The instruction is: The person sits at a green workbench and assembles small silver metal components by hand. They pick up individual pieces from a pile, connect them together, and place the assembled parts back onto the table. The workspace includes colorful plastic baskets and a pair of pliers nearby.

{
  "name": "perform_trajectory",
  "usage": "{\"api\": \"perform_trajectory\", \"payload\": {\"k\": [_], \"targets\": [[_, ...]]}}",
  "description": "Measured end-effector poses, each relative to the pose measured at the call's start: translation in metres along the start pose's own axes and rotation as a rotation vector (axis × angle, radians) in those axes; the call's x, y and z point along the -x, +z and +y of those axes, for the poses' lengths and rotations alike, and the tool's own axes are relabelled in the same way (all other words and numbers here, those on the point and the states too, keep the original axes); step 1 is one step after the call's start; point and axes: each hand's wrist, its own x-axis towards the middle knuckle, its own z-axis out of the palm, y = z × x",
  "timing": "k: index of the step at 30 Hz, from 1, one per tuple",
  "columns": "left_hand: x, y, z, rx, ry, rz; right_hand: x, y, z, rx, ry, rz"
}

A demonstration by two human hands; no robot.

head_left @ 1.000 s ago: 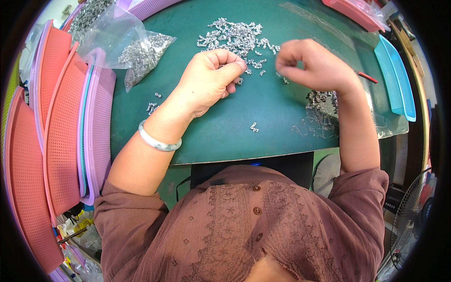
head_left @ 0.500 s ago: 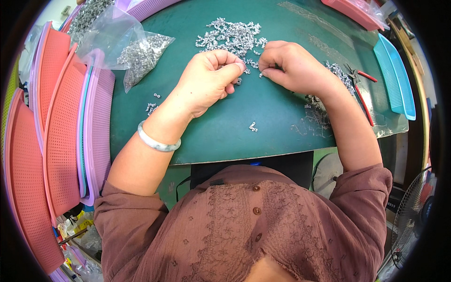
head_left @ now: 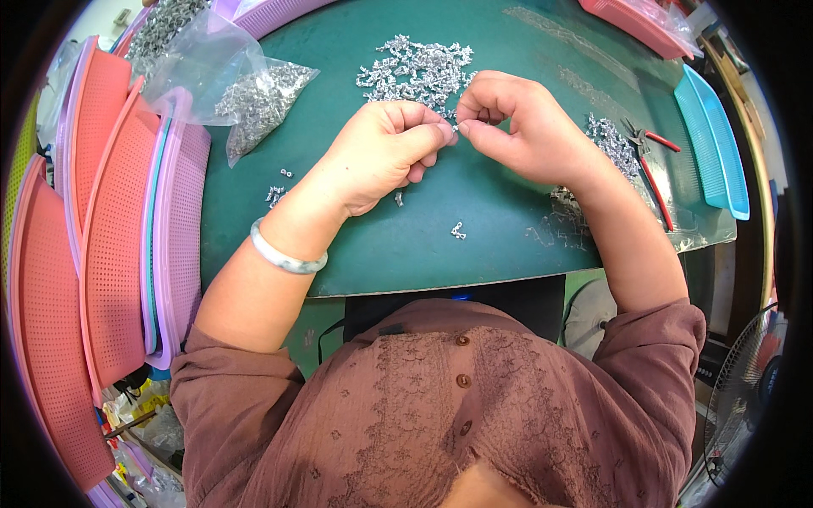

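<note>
Fingertips meet over the green worktop (head_left: 508, 245), just below the heap of small silver metal parts (head_left: 415, 72). The left hand (head_left: 381, 152) is curled, thumb and forefinger pinched on what looks like a tiny silver piece (head_left: 455, 129) at the spot where the two hands touch; the piece is too small to tell its shape. The right hand (head_left: 521, 127) is curled too, its thumb and forefinger closed at that same spot, so both hands appear to be grasping or joining the one small part between them.

Doing this well probably comes down to keeping the pinch light and near the tips, so the part stays visible rather than buried under the finger pads, and working low over the worktop so a dropped piece lands close. A few strays already lie loose: one below the hands (head_left: 458, 230) and a couple near the left wrist (head_left: 275, 195).

A pale bangle (head_left: 286, 254) sits on the left wrist. To the left, a clear plastic bag (head_left: 254, 97) holds more silver parts, beside stacked pink and lilac perforated trays (head_left: 118, 237). To the right lie another scatter of parts (head_left: 611, 140), red-handled pliers (head_left: 652, 165) and a blue tray (head_left: 716, 144).
</note>
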Motion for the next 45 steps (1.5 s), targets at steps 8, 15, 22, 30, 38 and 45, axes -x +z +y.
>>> {"api": "perform_trajectory", "payload": {"k": [8, 15, 22, 30, 38, 45], "targets": [[-0.001, -0.001, -0.001, 0.088, -0.019, 0.009, -0.001, 0.001, -0.002, -0.088, 0.033, -0.009], [-0.002, -0.007, -0.001, 0.155, -0.024, -0.022, -0.001, 0.0, 0.003, -0.26, 0.134, -0.027], [-0.001, -0.006, -0.001, 0.166, 0.006, -0.005, -0.001, 0.0, 0.003, -0.231, 0.105, -0.047], [-0.002, -0.006, -0.002, 0.182, 0.026, 0.0, -0.001, 0.0, -0.001, -0.182, 0.049, -0.005], [-0.003, -0.009, -0.002, 0.22, 0.061, -0.049, -0.001, 0.0, 0.001, -0.163, 0.053, 0.023], [-0.007, -0.03, 0.0, 0.566, 0.082, -0.178, -0.002, 0.004, 0.016, 0.205, -0.163, -0.005]]}}
